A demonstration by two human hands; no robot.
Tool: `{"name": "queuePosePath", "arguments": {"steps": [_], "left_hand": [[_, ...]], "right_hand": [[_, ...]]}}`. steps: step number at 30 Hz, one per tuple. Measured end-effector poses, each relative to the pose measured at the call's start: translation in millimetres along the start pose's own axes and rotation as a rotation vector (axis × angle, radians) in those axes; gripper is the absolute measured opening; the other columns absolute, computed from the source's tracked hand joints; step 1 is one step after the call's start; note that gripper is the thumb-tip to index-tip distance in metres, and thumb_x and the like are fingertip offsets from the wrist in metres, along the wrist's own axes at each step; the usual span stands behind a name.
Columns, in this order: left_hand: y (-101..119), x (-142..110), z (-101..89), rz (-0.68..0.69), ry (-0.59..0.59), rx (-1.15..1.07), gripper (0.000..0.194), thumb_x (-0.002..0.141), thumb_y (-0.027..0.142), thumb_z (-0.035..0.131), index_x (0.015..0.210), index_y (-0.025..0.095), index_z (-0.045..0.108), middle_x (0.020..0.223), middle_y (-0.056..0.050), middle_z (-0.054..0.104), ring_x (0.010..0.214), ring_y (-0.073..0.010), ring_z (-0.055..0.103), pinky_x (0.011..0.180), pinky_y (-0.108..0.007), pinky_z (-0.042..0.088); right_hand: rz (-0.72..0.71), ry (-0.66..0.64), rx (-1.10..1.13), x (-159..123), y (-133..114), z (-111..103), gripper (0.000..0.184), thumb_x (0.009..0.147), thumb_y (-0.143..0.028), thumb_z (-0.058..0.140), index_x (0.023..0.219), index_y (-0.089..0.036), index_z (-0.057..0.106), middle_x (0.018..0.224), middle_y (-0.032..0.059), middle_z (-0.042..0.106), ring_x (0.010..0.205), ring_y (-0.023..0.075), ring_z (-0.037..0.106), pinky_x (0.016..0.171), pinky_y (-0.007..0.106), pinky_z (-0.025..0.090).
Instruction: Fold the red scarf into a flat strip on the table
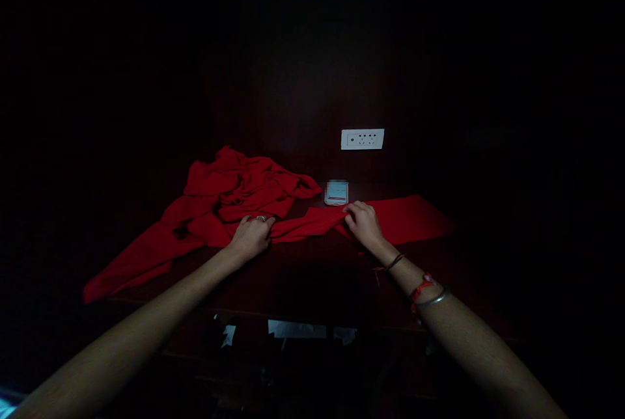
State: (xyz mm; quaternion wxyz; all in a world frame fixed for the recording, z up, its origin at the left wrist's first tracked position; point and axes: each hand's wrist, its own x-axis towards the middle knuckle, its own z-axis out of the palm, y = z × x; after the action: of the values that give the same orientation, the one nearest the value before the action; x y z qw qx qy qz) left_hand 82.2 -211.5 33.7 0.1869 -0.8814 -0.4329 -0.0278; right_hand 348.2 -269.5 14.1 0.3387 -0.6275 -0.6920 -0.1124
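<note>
A long red cloth [244, 185] lies on the dark table, bunched in a crumpled heap at the left, with one loose end hanging toward the front left edge. My left hand [252, 237], a ring on one finger, is closed on the cloth at the heap's near side. Between the two hands runs a narrow, gathered stretch of the fabric. My right hand [364, 222] pinches it farther right, fingertips together. Beyond that hand the cloth spreads out flat to the right. Which kind of garment or fabric piece it is cannot be made out.
Just behind the cloth lies a phone [336, 192] with its screen lit. A white socket plate [362, 139] is on the dark wall above. The table's front edge [293, 318] shows faintly, with pale objects below it. Everything around is very dark.
</note>
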Motion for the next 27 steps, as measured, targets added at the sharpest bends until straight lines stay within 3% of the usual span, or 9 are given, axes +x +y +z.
{"name": "queuePosePath", "arguments": {"steps": [3,7,9,13,16,19,21,24,27], "left_hand": [[-6,6,-16.9,-0.031,0.091,0.041,0.028,0.07,0.014,0.043,0.097,0.016,0.051,0.096,-0.011,0.053,0.086,-0.0235,0.054,0.075,-0.033,0.039],[10,11,-38.6,0.038,0.273,0.033,0.025,0.074,0.012,0.039,0.096,0.015,0.051,0.1,-0.013,0.049,0.095,-0.0244,0.048,0.081,-0.034,0.037],[18,6,-37.8,0.209,0.157,-0.039,0.027,0.074,0.012,0.041,0.098,0.017,0.052,0.104,-0.011,0.049,0.096,-0.0225,0.048,0.081,-0.033,0.036],[4,-6,-29.0,0.469,-0.336,-0.395,0.037,0.069,0.03,0.055,0.105,0.021,0.05,0.099,-0.004,0.054,0.086,-0.0165,0.052,0.073,-0.024,0.041],[-14,3,-31.2,0.394,-0.371,-0.68,0.034,0.081,0.04,0.038,0.105,0.02,0.049,0.089,-0.001,0.058,0.078,-0.0125,0.054,0.07,-0.022,0.041],[-7,28,-27.5,0.188,-0.064,-0.658,0.037,0.083,0.042,0.03,0.094,0.015,0.054,0.094,-0.005,0.058,0.087,-0.0151,0.053,0.08,-0.026,0.038],[11,45,-16.6,0.098,0.03,-0.63,0.04,0.081,0.044,0.035,0.1,0.013,0.052,0.102,-0.008,0.057,0.094,-0.0177,0.051,0.083,-0.028,0.037],[28,63,0.5,0.069,-0.146,-0.674,0.042,0.072,0.036,0.051,0.106,0.012,0.05,0.101,-0.007,0.058,0.088,-0.0165,0.054,0.076,-0.024,0.042],[5,71,5.0,0.09,-0.192,-0.61,0.031,0.071,0.021,0.05,0.101,0.014,0.054,0.094,-0.001,0.061,0.079,-0.0125,0.056,0.067,-0.019,0.043]], "right_hand": [[-0.116,-0.097,0.062,-2,-2,4,0.031,0.071,-0.011,0.044,0.1,-0.014,0.055,0.1,0.0087,0.053,0.093,0.0195,0.046,0.081,0.032,0.036],[-0.27,-0.154,0.103,-5,-5,9,0.062,0.068,-0.023,0.056,0.126,-0.015,0.033,0.122,0.0112,0.04,0.111,0.0221,0.034,0.09,0.036,0.031],[-0.33,-0.242,0.072,-6,-5,10,0.048,0.072,-0.021,0.053,0.118,-0.016,0.044,0.111,0.0096,0.051,0.105,0.0205,0.042,0.091,0.038,0.029],[-0.421,-0.419,0.086,-7,-6,9,0.023,0.076,-0.011,0.045,0.092,-0.016,0.062,0.086,0.0062,0.061,0.084,0.0152,0.054,0.082,0.03,0.037],[-0.468,-0.538,0.246,-7,-11,3,0.021,0.074,-0.012,0.05,0.09,-0.017,0.063,0.089,0.004,0.062,0.083,0.0133,0.055,0.078,0.025,0.04],[-0.436,-0.639,0.413,-5,-12,-8,0.024,0.071,-0.026,0.059,0.094,-0.02,0.061,0.094,0.0014,0.061,0.086,0.0136,0.055,0.079,0.025,0.04],[-0.368,-0.604,0.452,-3,-6,-15,0.03,0.073,-0.035,0.056,0.1,-0.021,0.059,0.1,0.0019,0.06,0.091,0.0145,0.054,0.082,0.027,0.039],[-0.224,-0.439,0.315,0,12,-19,0.037,0.078,-0.04,0.049,0.107,-0.017,0.055,0.108,0.0075,0.056,0.101,0.0172,0.049,0.089,0.031,0.035],[-0.143,-0.482,0.129,-4,29,-16,0.053,0.076,-0.043,0.05,0.12,-0.014,0.045,0.12,0.0139,0.047,0.11,0.0215,0.042,0.092,0.037,0.032]]}}
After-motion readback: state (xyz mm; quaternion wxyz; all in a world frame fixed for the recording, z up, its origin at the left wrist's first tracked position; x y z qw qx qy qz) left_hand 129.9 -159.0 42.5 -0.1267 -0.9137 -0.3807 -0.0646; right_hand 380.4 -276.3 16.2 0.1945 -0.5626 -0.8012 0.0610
